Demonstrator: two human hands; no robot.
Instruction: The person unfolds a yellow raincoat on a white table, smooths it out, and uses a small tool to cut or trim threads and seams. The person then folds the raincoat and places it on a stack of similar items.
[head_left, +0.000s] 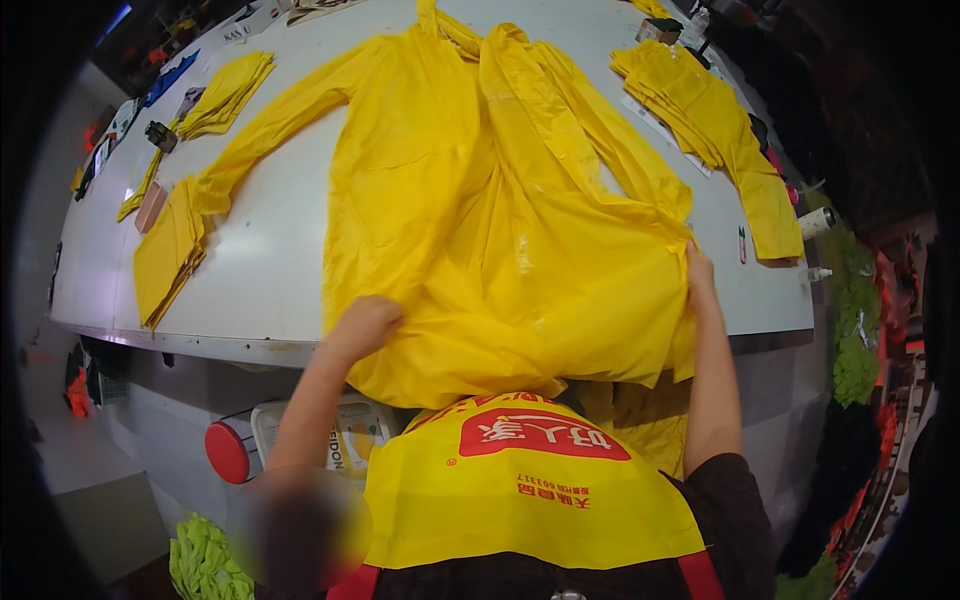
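Observation:
A yellow raincoat (pixel 400 170) lies front up across the white table (pixel 270 270), with its collar at the far side and its lower part draped over the near edge. One sleeve stretches out to the left; the other lies along the right side. My left hand (pixel 368 326) is closed on the coat near its lower left edge, knuckles up. At the right edge my right hand (pixel 699 277) grips the cloth, its fingertips partly hidden by the fabric. Between both hands the cloth hangs in loose folds.
Stacked yellow cloth pieces lie at left (pixel 172 250), far left (pixel 232 92) and right (pixel 690 100). Small red snips (pixel 742 245) and a thread cone (pixel 816 222) are on the right. Below the table stand a red-topped stool (pixel 227 452) and a white container (pixel 268 425). I wear a yellow apron (pixel 430 510).

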